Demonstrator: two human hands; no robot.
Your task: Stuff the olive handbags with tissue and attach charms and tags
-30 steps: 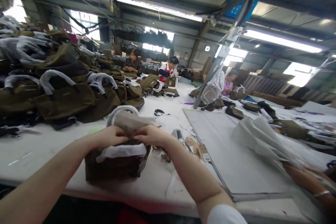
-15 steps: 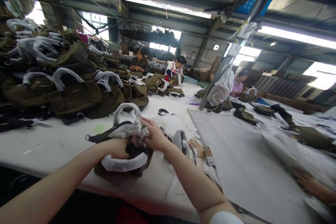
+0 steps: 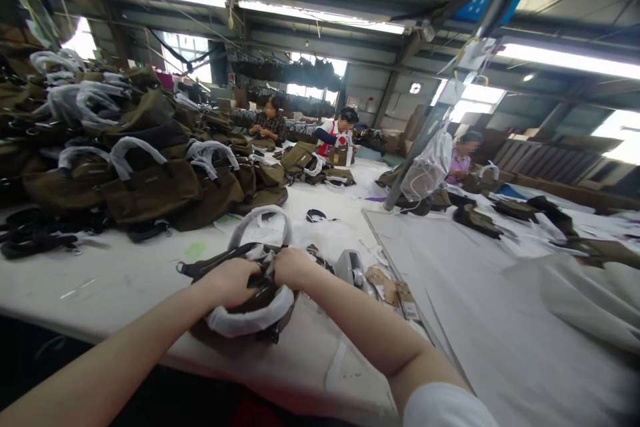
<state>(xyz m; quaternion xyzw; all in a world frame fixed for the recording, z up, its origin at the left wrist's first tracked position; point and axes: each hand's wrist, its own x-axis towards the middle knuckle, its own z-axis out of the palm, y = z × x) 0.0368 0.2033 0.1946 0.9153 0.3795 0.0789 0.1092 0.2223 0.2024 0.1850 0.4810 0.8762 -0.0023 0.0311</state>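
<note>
While both fists press into its open top, the brown handbag [image 3: 240,310] sits near the front edge of the white surface [image 3: 125,273], straight ahead of the person. The left hand [image 3: 231,282] is clenched on the bag's dark fabric, and the right hand [image 3: 293,267] is closed on the pale stuffing paper [image 3: 260,253] at the bag's mouth, the two hands almost touching. One paper-wrapped handle [image 3: 250,320] curves below the hands; the other [image 3: 260,220] arches behind them. A tape dispenser [image 3: 353,267] lies just beside the right hand, with card tags [image 3: 395,287] next to it. A heap of olive bags [image 3: 135,160] fills the left, and people sit working farther back.
</note>
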